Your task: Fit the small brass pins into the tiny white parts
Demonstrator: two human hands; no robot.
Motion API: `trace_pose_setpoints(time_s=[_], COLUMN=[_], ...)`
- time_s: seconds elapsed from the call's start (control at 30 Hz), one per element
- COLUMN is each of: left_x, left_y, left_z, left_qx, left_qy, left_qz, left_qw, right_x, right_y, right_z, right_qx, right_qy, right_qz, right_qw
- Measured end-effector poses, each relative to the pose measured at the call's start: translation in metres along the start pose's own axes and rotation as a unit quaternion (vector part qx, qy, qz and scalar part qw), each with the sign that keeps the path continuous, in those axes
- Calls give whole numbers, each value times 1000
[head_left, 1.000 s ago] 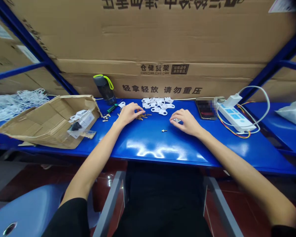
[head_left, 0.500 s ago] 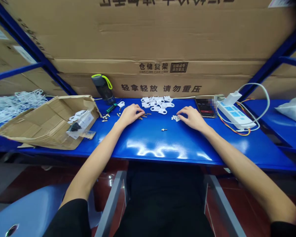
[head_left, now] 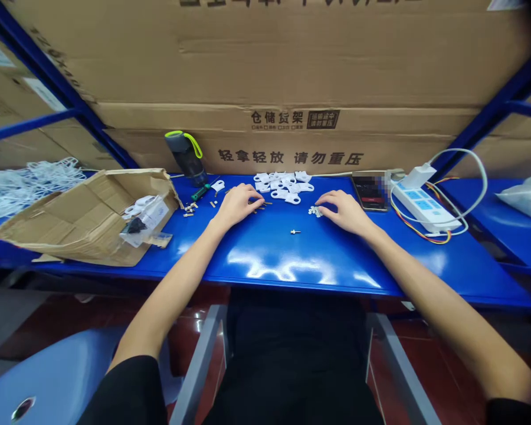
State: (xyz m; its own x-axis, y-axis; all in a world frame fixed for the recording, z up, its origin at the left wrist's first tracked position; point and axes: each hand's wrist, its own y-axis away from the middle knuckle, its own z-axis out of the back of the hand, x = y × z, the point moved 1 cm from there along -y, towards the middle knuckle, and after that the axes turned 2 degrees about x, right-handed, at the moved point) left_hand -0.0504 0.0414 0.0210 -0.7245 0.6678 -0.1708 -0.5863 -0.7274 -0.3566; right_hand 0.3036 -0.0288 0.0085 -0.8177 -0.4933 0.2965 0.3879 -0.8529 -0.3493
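Right now I see the left hand (head_left: 238,205) curled at a scatter of small brass pins (head_left: 257,203), the right hand (head_left: 343,212) just beside a cluster of tiny silver beads (head_left: 314,211), well apart; whether either pinches anything I cannot tell. Flat white plastic clips (head_left: 283,188) lie heaped on the glossy blue steel bench (head_left: 292,260), none visibly fitted, one lone metal stud (head_left: 295,232) out front

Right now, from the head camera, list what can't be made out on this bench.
Head view:
Phone screen: hidden by a pixelated patch.
Brass pins: partly hidden by the left hand.
Small white pieces: too small to tell their shape, beside the right hand.
White looped cords: cut off by the left edge.
White bag: cut off by the right edge.
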Motion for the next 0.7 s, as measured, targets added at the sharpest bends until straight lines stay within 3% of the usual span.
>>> trace_pose_setpoints(time_s=[0.17, 0.3, 0.43, 0.7], left_x=[-38, -63, -68, -66], left_y=[4, 9, 11, 11], left_z=[-4, -19, -30, -30], left_qx=[-43, 0, 51, 40], left_qy=[40, 51, 48, 52], left_qz=[-59, -116, -137, -138], left_qw=[997, 992, 988, 988], right_x=[18, 31, 32, 32], right_y=[5, 7, 6, 7], right_z=[-2, -15, -26, -25], right_qx=[42, 101, 129, 140], right_qy=[-16, 10, 13, -12], right_qz=[50, 77, 86, 79], right_qw=[998, 992, 988, 987])
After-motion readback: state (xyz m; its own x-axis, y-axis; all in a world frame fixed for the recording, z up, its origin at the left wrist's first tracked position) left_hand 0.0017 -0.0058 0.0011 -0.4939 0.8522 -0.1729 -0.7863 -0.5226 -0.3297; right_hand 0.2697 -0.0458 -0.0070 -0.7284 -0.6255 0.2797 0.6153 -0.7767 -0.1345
